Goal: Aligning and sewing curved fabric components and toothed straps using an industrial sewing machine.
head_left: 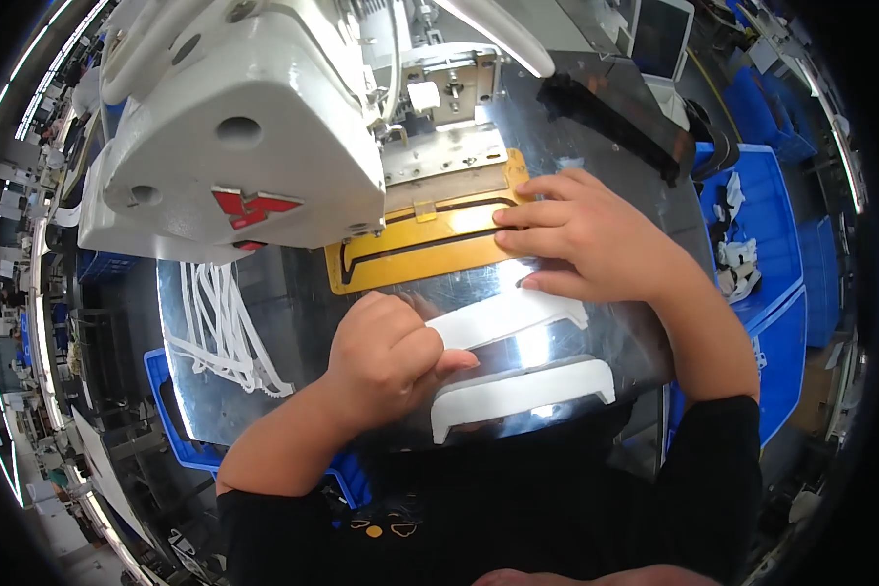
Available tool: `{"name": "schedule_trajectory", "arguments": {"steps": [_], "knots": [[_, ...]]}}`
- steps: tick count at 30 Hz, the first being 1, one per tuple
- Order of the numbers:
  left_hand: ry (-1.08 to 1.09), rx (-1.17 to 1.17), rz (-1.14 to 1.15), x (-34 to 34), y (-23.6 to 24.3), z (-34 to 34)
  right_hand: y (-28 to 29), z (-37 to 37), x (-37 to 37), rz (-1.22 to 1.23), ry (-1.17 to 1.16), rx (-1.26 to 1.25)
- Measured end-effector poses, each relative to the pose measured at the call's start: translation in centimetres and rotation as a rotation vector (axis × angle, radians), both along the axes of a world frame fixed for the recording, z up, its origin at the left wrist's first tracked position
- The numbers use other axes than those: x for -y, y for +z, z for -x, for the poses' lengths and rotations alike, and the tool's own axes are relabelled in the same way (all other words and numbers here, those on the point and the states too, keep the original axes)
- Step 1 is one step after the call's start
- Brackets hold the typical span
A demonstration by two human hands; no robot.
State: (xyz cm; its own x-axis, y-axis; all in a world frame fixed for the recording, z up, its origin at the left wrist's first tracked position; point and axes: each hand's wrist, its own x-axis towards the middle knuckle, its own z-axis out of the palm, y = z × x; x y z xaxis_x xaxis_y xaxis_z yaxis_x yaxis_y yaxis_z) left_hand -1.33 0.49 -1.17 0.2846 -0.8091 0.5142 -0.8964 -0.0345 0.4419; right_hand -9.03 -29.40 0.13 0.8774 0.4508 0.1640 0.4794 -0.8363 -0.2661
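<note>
A flat yellow template plate (430, 256) with dark slots lies under the sewing machine's clamp area. My right hand (591, 234) rests with fingers stretched and apart over its right end, the thumb close to a white strip-like piece (498, 317) nearer me. My left hand (383, 352) is curled at that piece's left end, thumb pointing right; the fingers hide that end and whatever they hold. Closest to me on the shiny metal table (361, 430) lies a second white piece (523, 396), long with bent-down ends.
The white sewing machine head (244, 137) hangs over the upper left. A bundle of narrow white strips (227, 332) lies on the table's left side. Blue bins (776, 234) stand at the right, with another blue bin (161, 391) at the lower left. A black bar (610, 125) lies at the back right.
</note>
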Motion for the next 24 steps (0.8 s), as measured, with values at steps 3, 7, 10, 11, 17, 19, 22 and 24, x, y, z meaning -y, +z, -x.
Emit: {"name": "schedule_trajectory", "arguments": {"steps": [3, 7, 10, 11, 17, 19, 22, 24], "knots": [[0.009, 0.008, -0.030, -0.3, -0.3, -0.2, 0.6, 0.3, -0.2, 0.001, -0.035, -0.036], [0.073, 0.020, -0.101, 0.0, -0.8, -0.2, 1.1, 0.4, -0.4, 0.024, -0.044, -0.055], [0.083, 0.005, -0.180, 0.4, -1.1, -0.2, 1.2, 0.8, -0.5, 0.068, -0.079, -0.038], [0.084, 0.002, -0.179, 0.6, -1.2, -0.3, 1.4, 1.0, -0.4, 0.067, -0.107, -0.069], [0.138, 0.019, -0.281, 0.6, -0.6, -0.2, 1.9, 0.9, -0.4, 0.108, -0.169, -0.087], [0.148, 0.032, -0.337, 0.5, -0.6, -0.1, 1.6, 0.7, -0.3, 0.110, -0.175, -0.047], [0.164, 0.045, -0.377, 0.6, -0.5, 0.0, 1.1, 0.3, 0.3, 0.103, -0.178, 0.017], [0.182, 0.047, -0.401, 0.6, -0.4, -0.1, 0.8, -0.1, 0.6, 0.120, -0.183, 0.043]]}}
